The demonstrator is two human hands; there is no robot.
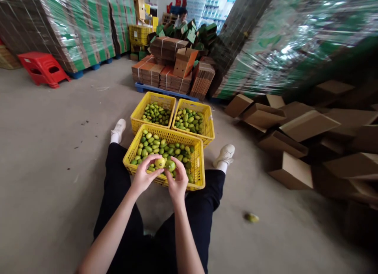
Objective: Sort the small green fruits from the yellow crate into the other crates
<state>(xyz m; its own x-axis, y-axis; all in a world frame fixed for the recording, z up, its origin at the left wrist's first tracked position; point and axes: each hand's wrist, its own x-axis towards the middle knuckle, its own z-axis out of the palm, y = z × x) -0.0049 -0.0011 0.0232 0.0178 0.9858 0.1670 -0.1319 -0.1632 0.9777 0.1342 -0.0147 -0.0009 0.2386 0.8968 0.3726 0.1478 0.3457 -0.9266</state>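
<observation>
1. At the centre of the clock, a yellow-green fruit (pixel 160 163) and a greener fruit (pixel 170 166) sat side by side, raised over the near side of the front crate, their round ends facing you.
2. Your left hand (pixel 147 172) gripped the yellow-green fruit, thumb below and fingers curled over the top.
3. Your right hand (pixel 178 181) gripped the greener one between thumb and fingers.
4. Beneath both hands, the yellow front crate (pixel 201 165) held many green and yellowish fruits, with more bare space at its right end.
5. Just beyond it stood two more yellow crates of fruit: the back-left crate (pixel 136 124) towards 11 o'clock and the back-right crate (pixel 210 128) at 1.
6. Your legs spread around the front crate, the left white shoe (pixel 119 128) at 10 o'clock and the right (pixel 226 152) near 3.
7. A single loose fruit (pixel 252 217) lay on the floor at 4 o'clock.
8. Farther out, strapped flat cartons (pixel 165 49) were stacked on a blue pallet (pixel 143 87) at 12, open cardboard boxes (pixel 295 171) lay jumbled from 2 to 3, and a red stool (pixel 41 65) stood at 10.
</observation>
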